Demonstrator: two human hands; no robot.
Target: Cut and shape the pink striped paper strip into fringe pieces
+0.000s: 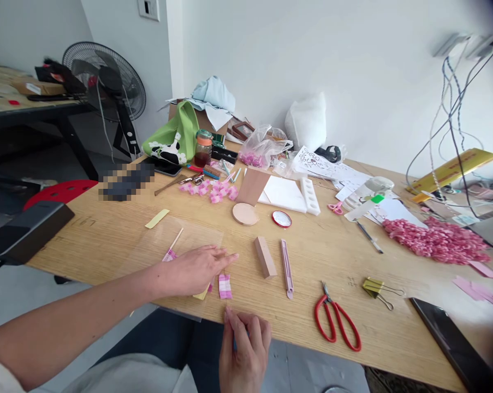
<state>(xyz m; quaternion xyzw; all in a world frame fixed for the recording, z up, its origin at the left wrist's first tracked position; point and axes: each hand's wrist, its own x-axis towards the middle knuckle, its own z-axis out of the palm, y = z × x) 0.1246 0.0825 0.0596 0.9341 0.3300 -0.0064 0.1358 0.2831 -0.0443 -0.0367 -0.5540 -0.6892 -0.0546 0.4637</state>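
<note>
My left hand [199, 268] lies palm down with its fingers stretched to the right, over a clear sheet [142, 248] at the table's front. Part of a yellow slip [201, 295] shows from under it. A thin stick [177, 238] with a pink checked piece [170, 255] rests just beyond the wrist. Right of the fingertips is a small pink-and-white checked piece of fabric [225, 286]. At the table edge my right hand [248, 349] is closed, thumb and forefinger together; a bit of blue shows between its fingers, but what it holds is mostly hidden.
To the right lie a wooden block [265, 257], a pink slotted cutter [287, 268], red-handled scissors [337, 316], a binder clip [379, 289] and a phone [451, 341]. Farther back are a round wooden disc [245, 214], a red-rimmed lid [281, 219] and pink checked pieces [221, 191].
</note>
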